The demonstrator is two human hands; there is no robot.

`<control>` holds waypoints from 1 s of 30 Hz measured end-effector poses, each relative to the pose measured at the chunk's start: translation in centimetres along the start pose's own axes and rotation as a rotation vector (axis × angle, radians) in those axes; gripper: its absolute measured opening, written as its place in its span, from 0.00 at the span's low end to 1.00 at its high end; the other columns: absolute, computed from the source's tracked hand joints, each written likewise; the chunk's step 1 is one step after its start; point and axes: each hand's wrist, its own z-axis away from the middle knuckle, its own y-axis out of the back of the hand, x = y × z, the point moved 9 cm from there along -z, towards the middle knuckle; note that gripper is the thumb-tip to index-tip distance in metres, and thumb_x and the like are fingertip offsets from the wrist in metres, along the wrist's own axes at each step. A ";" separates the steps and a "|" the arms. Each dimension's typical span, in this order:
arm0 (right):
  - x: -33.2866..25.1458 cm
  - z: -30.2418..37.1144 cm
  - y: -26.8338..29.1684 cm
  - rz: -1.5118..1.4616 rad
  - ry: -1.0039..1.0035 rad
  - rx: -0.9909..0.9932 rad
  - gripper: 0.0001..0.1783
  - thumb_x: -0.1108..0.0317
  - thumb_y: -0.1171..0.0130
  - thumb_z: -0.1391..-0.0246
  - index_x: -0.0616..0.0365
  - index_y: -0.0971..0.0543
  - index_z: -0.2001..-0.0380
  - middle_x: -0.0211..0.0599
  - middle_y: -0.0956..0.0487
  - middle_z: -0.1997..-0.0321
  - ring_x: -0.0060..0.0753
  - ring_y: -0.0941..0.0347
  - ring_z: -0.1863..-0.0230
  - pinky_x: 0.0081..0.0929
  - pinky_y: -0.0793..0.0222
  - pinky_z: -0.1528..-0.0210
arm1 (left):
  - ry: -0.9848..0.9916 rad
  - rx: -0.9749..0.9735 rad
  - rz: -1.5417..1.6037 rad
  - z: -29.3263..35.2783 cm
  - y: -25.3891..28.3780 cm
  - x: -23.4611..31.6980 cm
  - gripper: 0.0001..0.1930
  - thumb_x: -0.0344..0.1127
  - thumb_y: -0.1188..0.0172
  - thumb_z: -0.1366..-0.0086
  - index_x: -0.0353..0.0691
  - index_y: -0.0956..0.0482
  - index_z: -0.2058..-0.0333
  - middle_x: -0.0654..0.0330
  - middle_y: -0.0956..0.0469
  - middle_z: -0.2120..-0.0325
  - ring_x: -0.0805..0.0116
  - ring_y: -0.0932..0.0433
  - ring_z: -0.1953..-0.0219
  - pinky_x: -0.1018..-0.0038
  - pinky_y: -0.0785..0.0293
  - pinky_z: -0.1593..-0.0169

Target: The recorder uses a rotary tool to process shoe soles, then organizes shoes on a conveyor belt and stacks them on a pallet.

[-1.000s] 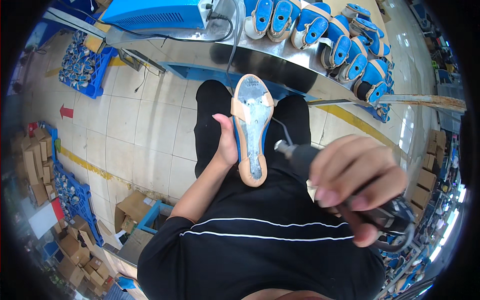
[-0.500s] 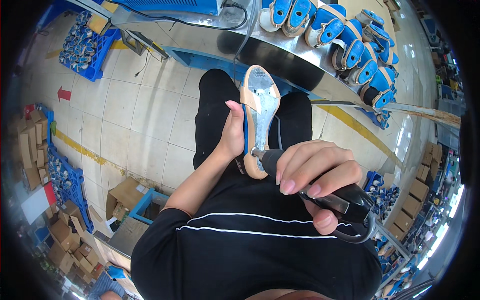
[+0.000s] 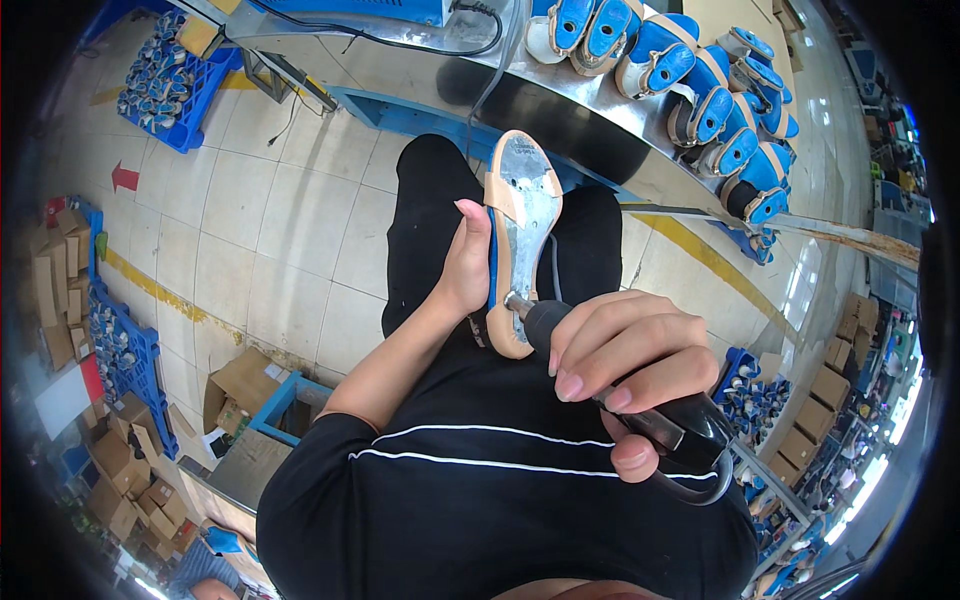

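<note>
In front of my lap an unfinished sandal [image 3: 530, 240] on a blue last is held bottom up, its toe pointing away from me. Tan material borders the underside, and a grey insole shows along the middle. My left hand [image 3: 465, 265] grips it from the left, thumb along the edge, the other fingers hidden underneath. Wrapped in my right hand [image 3: 635, 350] is a black corded electric screwdriver [image 3: 690, 430]. Its metal tip touches the sandal's underside near the heel end, with the tool slanting down to the right.
Beyond my knees stands a metal workbench [image 3: 400, 75] carrying several blue lasts [image 3: 670, 68] with shoe parts on them. A blue machine [image 3: 360, 8] sits on it, its black cable trailing. Blue pallets [image 3: 190, 115] of shoes and cardboard boxes [image 3: 125, 455] stand on the tiled floor to the left.
My right hand and the screwdriver's rear have shifted slightly left and down. The tip stays at the heel end, and the left hand keeps its hold.
</note>
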 end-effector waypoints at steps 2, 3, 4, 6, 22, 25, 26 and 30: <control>0.1 0.0 0.0 0.013 -0.010 -0.009 0.20 0.58 0.29 0.44 0.58 0.28 0.62 0.47 0.18 0.64 0.38 0.17 0.71 0.35 0.18 0.69 | 0.010 -0.007 -0.012 -0.1 -0.2 0.0 0.59 0.83 0.83 0.35 0.35 0.42 0.27 0.51 0.30 0.34 0.62 0.29 0.34 0.65 0.33 0.31; 0.2 -0.1 0.0 0.010 -0.020 -0.008 0.20 0.58 0.28 0.44 0.58 0.27 0.62 0.47 0.18 0.64 0.38 0.17 0.70 0.35 0.18 0.68 | 0.011 -0.008 0.001 -0.2 -0.3 0.0 0.59 0.83 0.83 0.35 0.35 0.42 0.27 0.51 0.30 0.34 0.62 0.29 0.34 0.65 0.32 0.31; 0.3 -0.1 0.1 0.008 -0.028 -0.005 0.20 0.59 0.28 0.45 0.58 0.27 0.62 0.47 0.18 0.64 0.38 0.17 0.70 0.35 0.18 0.68 | 0.012 -0.009 0.013 -0.2 -0.4 0.0 0.59 0.83 0.83 0.35 0.35 0.42 0.27 0.52 0.29 0.34 0.62 0.29 0.34 0.66 0.32 0.32; 0.4 -0.3 0.0 0.009 -0.039 -0.021 0.19 0.61 0.27 0.46 0.57 0.28 0.62 0.46 0.18 0.64 0.38 0.17 0.70 0.35 0.18 0.68 | 0.017 -0.006 0.013 -0.3 -0.5 0.0 0.59 0.83 0.83 0.35 0.35 0.41 0.27 0.52 0.29 0.35 0.63 0.28 0.34 0.66 0.31 0.32; 1.1 -1.0 -1.1 -0.001 -0.105 -0.060 0.17 0.72 0.27 0.47 0.56 0.28 0.64 0.42 0.18 0.66 0.37 0.18 0.71 0.35 0.18 0.69 | 0.025 0.033 -0.131 0.6 0.3 0.4 0.58 0.83 0.81 0.35 0.35 0.36 0.30 0.53 0.25 0.38 0.66 0.25 0.39 0.69 0.27 0.36; 1.4 -1.1 -1.0 0.008 -0.116 -0.063 0.16 0.72 0.27 0.48 0.56 0.28 0.64 0.42 0.18 0.66 0.37 0.17 0.71 0.35 0.18 0.69 | 0.005 0.022 -0.135 0.2 0.3 0.1 0.58 0.84 0.81 0.35 0.35 0.36 0.30 0.52 0.25 0.38 0.65 0.25 0.38 0.68 0.27 0.36; 1.4 -1.0 -0.9 0.013 -0.116 -0.060 0.16 0.72 0.27 0.48 0.56 0.28 0.64 0.42 0.18 0.66 0.37 0.17 0.71 0.35 0.18 0.69 | 0.007 0.016 -0.135 0.2 0.1 0.2 0.58 0.84 0.81 0.35 0.35 0.36 0.30 0.52 0.25 0.38 0.65 0.25 0.38 0.68 0.27 0.36; 1.2 -0.9 -0.2 -0.012 -0.109 -0.025 0.16 0.72 0.29 0.46 0.57 0.29 0.62 0.44 0.19 0.65 0.38 0.18 0.71 0.36 0.19 0.68 | 0.022 0.036 -0.011 0.1 0.0 0.1 0.58 0.84 0.80 0.35 0.35 0.38 0.29 0.51 0.26 0.37 0.63 0.26 0.37 0.65 0.29 0.34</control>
